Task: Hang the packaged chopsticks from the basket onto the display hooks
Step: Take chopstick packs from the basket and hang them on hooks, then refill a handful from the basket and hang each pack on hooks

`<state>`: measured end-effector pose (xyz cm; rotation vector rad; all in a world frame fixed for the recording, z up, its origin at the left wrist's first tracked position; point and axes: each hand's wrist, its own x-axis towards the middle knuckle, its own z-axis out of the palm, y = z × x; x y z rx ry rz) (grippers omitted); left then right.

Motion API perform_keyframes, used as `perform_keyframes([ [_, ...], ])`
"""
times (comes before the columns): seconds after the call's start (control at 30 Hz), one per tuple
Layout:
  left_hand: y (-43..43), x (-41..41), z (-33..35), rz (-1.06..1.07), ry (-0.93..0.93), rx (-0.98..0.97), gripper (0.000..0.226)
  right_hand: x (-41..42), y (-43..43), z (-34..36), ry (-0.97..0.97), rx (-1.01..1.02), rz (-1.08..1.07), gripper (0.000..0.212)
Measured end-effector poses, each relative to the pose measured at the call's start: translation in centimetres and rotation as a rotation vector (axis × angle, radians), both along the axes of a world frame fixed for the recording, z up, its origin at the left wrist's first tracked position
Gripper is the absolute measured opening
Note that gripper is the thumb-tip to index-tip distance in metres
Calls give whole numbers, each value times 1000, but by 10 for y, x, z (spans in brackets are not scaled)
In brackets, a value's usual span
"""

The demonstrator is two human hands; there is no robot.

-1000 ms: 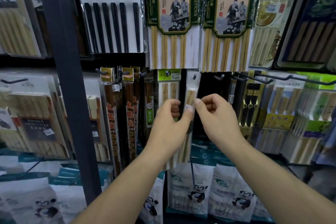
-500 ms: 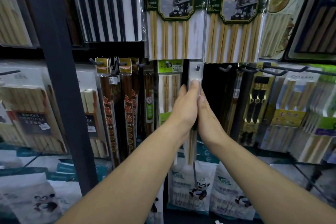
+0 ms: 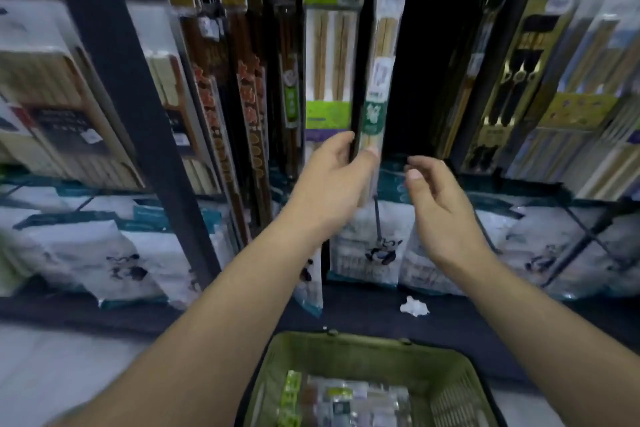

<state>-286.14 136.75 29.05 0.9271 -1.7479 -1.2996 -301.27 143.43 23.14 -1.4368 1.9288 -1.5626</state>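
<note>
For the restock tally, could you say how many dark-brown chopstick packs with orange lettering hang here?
2, side by side right of the black post: the left dark-brown pack, the right dark-brown pack; others may hang behind.

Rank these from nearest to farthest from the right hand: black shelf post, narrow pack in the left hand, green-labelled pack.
1. Narrow pack, just left of the right hand.
2. Green-labelled pack, hanging further left.
3. Black shelf post, far left.
</note>
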Motion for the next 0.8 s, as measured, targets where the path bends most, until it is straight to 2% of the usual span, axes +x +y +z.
perform_keyframes([
  [0.07, 10, 21, -38, 35, -75, -29, 45, 7, 29, -37, -23, 77, -8, 13],
  [0.1, 14, 32, -61, 53, -108, -23, 35, 12, 41, -59, -15, 130, 7, 9],
  [0.17, 22, 51, -111, 119, -191, 28, 14, 24, 61, -106, 40, 289, 85, 12],
  [0.27, 39, 81, -192, 260, -408, 105, 8, 43, 83, -186, 169, 688, 310, 11],
  [0.37, 61, 112, -261, 375, -732, 144, 31, 53, 101, -264, 243, 1012, 479, 15],
  [0.47, 77, 140, -305, 419, -925, 250, 51, 62, 117, -322, 184, 1130, 556, 10],
  [0.53, 86, 154, -326, 412, -927, 365, 50, 69, 124, -352, 219, 1188, 603, 8],
  [0.6, 94, 164, -342, 366, -902, 444, 44, 76, 129, -375, 221, 1234, 671, 30],
  [0.67, 103, 169, -351, 335, -834, 475, 38, 83, 131, -388, 222, 1243, 718, 41],
  [0.8, 104, 170, -358, 372, -749, 470, 30, 91, 127, -401, 346, 1199, 758, 40],
])
